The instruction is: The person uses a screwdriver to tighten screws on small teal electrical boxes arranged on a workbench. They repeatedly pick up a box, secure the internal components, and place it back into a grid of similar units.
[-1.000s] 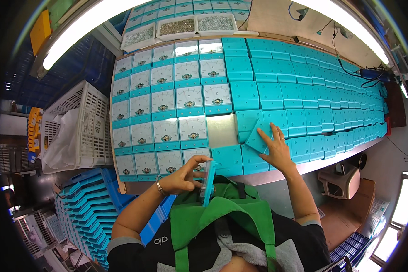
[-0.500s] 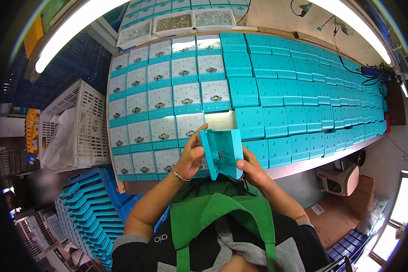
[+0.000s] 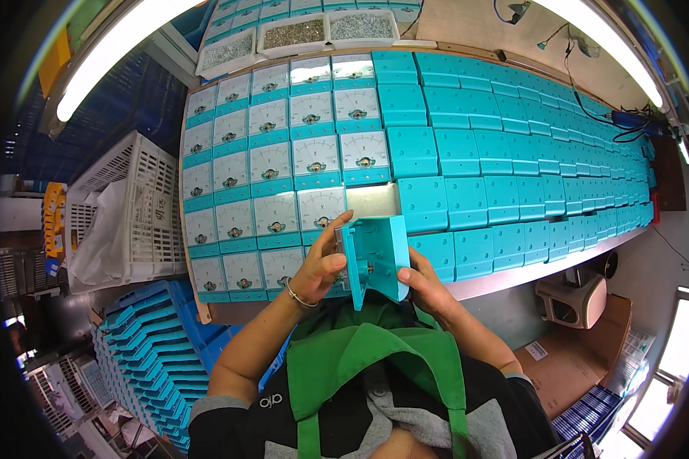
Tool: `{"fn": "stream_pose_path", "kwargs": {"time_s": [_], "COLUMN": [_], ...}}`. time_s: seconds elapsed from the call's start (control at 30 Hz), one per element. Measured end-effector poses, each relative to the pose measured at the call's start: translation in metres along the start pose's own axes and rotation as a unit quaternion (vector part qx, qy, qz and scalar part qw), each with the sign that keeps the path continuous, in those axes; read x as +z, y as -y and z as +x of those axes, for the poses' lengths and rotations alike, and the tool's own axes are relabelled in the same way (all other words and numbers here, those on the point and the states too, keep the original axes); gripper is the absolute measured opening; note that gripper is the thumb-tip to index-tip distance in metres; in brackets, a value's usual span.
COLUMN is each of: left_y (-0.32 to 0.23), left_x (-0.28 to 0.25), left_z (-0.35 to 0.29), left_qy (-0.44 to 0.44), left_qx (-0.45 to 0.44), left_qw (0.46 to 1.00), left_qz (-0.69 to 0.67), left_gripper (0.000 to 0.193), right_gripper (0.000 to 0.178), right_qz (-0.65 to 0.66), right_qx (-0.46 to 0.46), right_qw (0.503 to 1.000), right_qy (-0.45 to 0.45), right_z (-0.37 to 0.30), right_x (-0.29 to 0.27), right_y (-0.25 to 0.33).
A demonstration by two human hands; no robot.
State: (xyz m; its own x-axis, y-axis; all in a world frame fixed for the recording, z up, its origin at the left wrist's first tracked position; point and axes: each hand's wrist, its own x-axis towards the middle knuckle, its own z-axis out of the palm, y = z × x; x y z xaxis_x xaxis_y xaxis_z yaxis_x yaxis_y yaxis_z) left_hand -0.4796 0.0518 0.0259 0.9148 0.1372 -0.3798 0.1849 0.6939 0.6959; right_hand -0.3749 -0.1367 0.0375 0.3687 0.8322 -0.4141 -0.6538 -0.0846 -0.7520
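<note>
Just in front of my body, at the bench's near edge, both hands hold a teal meter case (image 3: pixel 387 249) that is parted like an open book. My left hand (image 3: pixel 319 269) grips its left half, thumb toward the inside and fingers behind. On the right half's outer edge, my right hand (image 3: pixel 424 281) has a thumb pressed, its other fingers mostly hidden. Small fittings show inside the case. Beyond lie rows of dial meters (image 3: pixel 315 157) with white faces and teal bases, at left. Rows of teal cases (image 3: pixel 463 203) fill the right side.
Three white trays of small metal parts (image 3: pixel 292 36) stand at the far edge. Left of the bench are a white plastic crate (image 3: pixel 149 218) and stacked teal parts (image 3: pixel 149 359). A cardboard box (image 3: pixel 566 367) and a beige appliance (image 3: pixel 574 298) sit below at right.
The parted case has turned slightly in my hands, and its lower corner sits a little nearer to me. Both hands keep their hold.
</note>
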Motion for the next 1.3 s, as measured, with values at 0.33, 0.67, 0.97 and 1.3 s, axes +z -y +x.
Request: {"fn": "stream_pose_path", "kwargs": {"time_s": [0.33, 0.67, 0.97, 1.3], "left_y": [0.011, 0.007, 0.012, -0.003], "left_x": [0.003, -0.021, -0.025, -0.067], "left_z": [0.002, 0.003, 0.008, 0.104], "left_qy": [-0.013, -0.024, -0.031, 0.011], "left_qx": [0.024, 0.113, 0.153, 0.174], "left_qw": [0.993, 0.924, 0.947, 0.784], "left_qz": [0.113, 0.366, 0.282, 0.596], "left_gripper": [0.106, 0.087, 0.063, 0.044], "right_gripper": [0.09, 0.092, 0.068, 0.065], "right_qz": [-0.043, -0.369, -0.298, -0.274], "right_qx": [-0.053, -0.224, -0.141, -0.128], "right_qw": [0.998, 0.891, 0.941, 0.942], "right_qy": [-0.005, -0.14, -0.079, -0.15], "right_z": [0.007, 0.022, 0.04, 0.049], "right_x": [0.015, -0.013, -0.037, -0.059], "right_y": [-0.016, -0.025, 0.004, 0.013]}}
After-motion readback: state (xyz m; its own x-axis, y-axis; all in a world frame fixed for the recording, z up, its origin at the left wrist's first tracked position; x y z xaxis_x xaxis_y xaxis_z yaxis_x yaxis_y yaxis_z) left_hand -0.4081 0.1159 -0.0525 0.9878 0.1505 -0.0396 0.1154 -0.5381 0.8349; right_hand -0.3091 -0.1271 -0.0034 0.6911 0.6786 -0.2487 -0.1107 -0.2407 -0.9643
